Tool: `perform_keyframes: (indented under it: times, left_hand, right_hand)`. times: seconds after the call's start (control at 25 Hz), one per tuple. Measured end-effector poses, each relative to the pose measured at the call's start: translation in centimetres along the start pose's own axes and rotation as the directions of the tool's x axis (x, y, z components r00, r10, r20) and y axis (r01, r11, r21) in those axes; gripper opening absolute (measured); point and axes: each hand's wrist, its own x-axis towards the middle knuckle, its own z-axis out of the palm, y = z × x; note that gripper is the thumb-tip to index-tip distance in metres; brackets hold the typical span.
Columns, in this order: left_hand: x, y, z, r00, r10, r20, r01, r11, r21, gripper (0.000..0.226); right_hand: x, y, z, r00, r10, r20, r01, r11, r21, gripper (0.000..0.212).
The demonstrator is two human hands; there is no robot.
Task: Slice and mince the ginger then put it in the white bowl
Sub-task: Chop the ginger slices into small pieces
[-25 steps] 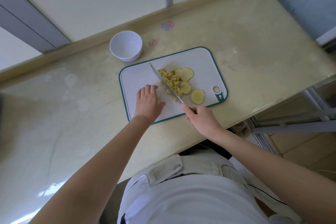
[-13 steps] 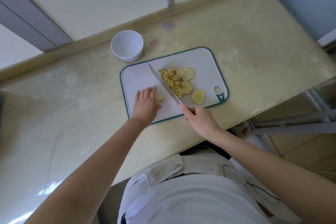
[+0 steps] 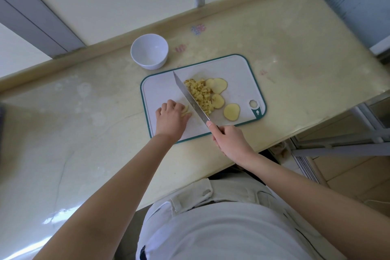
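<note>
A white cutting board (image 3: 238,74) with a green rim lies on the counter. On it sits a pile of minced ginger (image 3: 200,93) with three round ginger slices (image 3: 231,111) to its right. My right hand (image 3: 230,139) grips the handle of a knife (image 3: 190,97), whose blade runs diagonally along the left side of the pile. My left hand (image 3: 171,119) rests on the board left of the blade, fingers curled over a few ginger strips (image 3: 186,111). The empty white bowl (image 3: 149,51) stands behind the board, to its left.
The beige counter (image 3: 73,133) stretches wide to the left, its front edge close to my body. A raised ledge and wall run along the back. A metal rack (image 3: 337,139) stands below the counter on the right.
My left hand has slid back toward me and curled its fingers over some ginger strips left of the blade. The knife has shifted slightly; the pile and slices are unmoved.
</note>
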Motion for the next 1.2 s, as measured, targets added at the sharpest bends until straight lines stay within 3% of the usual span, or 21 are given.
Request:
perform_keyframes:
  times: [0.08,0.2,0.32,0.44,0.6,0.72,0.84,0.96,1.08,1.2]
  left_hand:
    - [0.7,0.6,-0.1,0.999,-0.048,-0.014,0.048,0.999,-0.006,0.034]
    - [1.1,0.6,-0.4,1.0,-0.001,0.011,0.002,1.0,-0.028,0.027]
    - [0.5,-0.2,-1.0,0.997,0.061,-0.044,-0.066,0.992,-0.109,0.029]
    - [-0.4,-1.5,-1.8,0.994,-0.003,-0.107,-0.012,0.99,-0.138,0.039]
    - [-0.9,-2.7,-1.8,0.995,-0.089,0.04,0.094,0.983,-0.16,0.052]
    - [-1.1,-2.5,-1.4,0.992,-0.031,0.123,0.056,0.979,-0.198,0.061]
    - [-1.2,-1.9,-1.0,0.988,0.015,0.151,0.002,0.994,-0.112,0.071]
    - [-1.3,-1.8,-0.8,0.996,0.068,0.064,-0.071,0.997,0.038,0.065]
    - [-1.1,-1.5,-0.9,0.997,0.069,-0.024,-0.069,0.998,0.004,0.051]
    - [-0.4,-0.9,-0.8,0.996,0.092,-0.009,-0.092,0.996,0.004,0.041]
  right_hand:
    - [0.0,0.1,-0.1,1.0,0.003,-0.013,-0.003,1.0,0.001,0.058]
    - [-0.1,0.3,-0.3,1.0,0.004,-0.01,-0.004,1.0,0.011,0.058]
    - [-0.3,0.4,-0.3,1.0,0.012,0.007,-0.012,1.0,0.026,0.056]
    - [-0.4,0.3,0.0,1.0,0.019,0.022,-0.02,0.999,0.038,0.055]
    - [-0.4,0.2,0.5,1.0,0.015,0.018,-0.015,1.0,-0.004,0.056]
    - [-0.2,0.2,0.9,1.0,0.008,0.007,-0.008,0.999,-0.052,0.058]
    - [-0.2,0.0,1.4,1.0,-0.001,-0.003,0.001,0.997,-0.081,0.059]
    - [-0.5,-0.1,1.8,1.0,-0.01,-0.004,0.01,0.995,-0.096,0.058]
    - [-0.5,-0.2,1.7,1.0,-0.001,0.014,0.002,0.998,-0.055,0.058]
    - [-0.4,-0.1,1.4,1.0,0.004,0.003,-0.003,0.999,-0.047,0.06]
